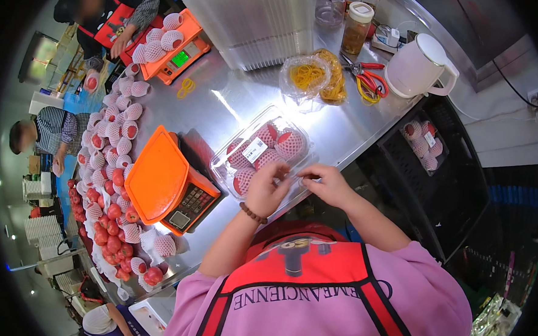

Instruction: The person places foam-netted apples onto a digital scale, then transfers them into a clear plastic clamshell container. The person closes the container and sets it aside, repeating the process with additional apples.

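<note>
On the metal table before me lies a clear plastic box with several red fruits in pink foam nets inside. A white label is stuck on its top. At the near right edge of the box my left hand has its fingers curled, with thumb and forefinger close together. Just to the right, my right hand pinches its fingertips by the same edge. The fingers hide what, if anything, lies between them; a thin clear edge shows there.
Left of the box stands an orange scale; beyond it, netted and loose red fruits are heaped. Stacked clear trays, yellow rubber bands, scissors and a white kettle stand farther back. Co-workers work at the left.
</note>
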### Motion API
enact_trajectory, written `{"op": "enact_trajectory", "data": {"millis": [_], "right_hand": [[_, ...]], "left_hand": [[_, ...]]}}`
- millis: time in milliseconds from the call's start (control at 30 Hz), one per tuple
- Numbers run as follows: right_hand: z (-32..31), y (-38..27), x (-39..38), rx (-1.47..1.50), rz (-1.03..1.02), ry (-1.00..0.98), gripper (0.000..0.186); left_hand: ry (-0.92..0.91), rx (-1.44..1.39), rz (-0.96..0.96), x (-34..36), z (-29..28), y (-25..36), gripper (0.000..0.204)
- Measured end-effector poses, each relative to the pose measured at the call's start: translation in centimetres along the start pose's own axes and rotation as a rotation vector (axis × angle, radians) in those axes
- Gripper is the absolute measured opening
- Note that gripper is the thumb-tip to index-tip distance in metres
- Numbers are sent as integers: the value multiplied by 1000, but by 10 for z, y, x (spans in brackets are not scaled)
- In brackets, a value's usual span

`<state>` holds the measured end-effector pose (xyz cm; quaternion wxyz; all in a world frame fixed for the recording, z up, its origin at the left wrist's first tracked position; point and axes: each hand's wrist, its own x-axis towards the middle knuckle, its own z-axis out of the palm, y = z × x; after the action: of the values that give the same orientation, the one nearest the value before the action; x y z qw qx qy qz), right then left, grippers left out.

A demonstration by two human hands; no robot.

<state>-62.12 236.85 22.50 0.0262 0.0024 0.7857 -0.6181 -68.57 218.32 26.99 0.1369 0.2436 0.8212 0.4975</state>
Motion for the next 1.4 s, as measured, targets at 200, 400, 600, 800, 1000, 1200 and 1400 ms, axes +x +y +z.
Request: {"op": "enact_trajectory", "data": {"millis": [200, 400, 600, 800, 1000, 1200, 1400], "right_hand": [[-10, -43, -25, 109, 9, 199, 23], [1, -41, -41, 707, -81, 17, 18], [21, -51, -30, 811, 93, 218, 38], [34, 4, 3, -101, 13, 587, 60], [27, 46, 54, 165, 457, 515, 68], [54, 64, 66, 575, 308, 660, 74], [55, 33, 56, 289, 169, 602, 44]], "left_hand": [[-372, -342, -70, -4, 14, -16, 9], [-159, -108, -81, 5, 11, -16, 13], [-979, -246, -185, -20, 26, -17, 13], [-576, -142, -211, 7, 33, -47, 23], [302, 861, 84, 50, -69, -92, 52], [46, 589, -195, 59, -88, -99, 54], [-67, 497, 544, 73, -24, 7, 30]]}}
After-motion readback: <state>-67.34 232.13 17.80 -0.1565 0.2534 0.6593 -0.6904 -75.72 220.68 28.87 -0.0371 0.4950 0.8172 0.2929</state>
